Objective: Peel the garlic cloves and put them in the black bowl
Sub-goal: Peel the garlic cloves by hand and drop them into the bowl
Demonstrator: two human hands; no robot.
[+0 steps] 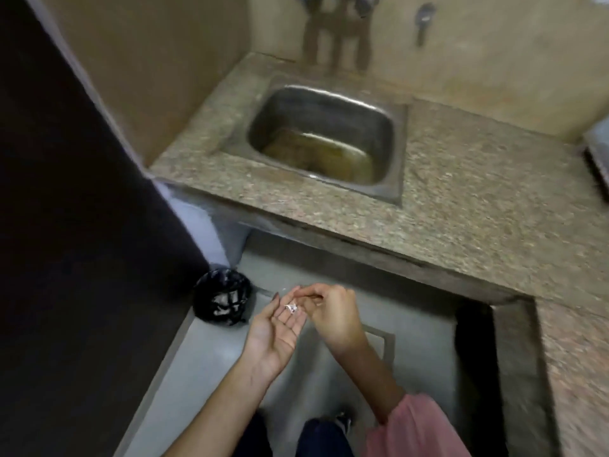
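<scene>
My left hand [278,328] is held palm up over the floor, fingers loosely spread. A few small white scraps of garlic peel [292,307] lie on its fingers. My right hand [329,313] hovers just to the right with its fingers curled, the fingertips meeting over the scraps; whether they pinch a piece I cannot tell. No garlic cloves and no black bowl are in view.
A small bin lined with a black bag [222,300] stands on the grey floor [184,374] just left of my hands. Above is a speckled stone counter [478,192] with a steel sink [324,140] holding murky water. A dark wall fills the left side.
</scene>
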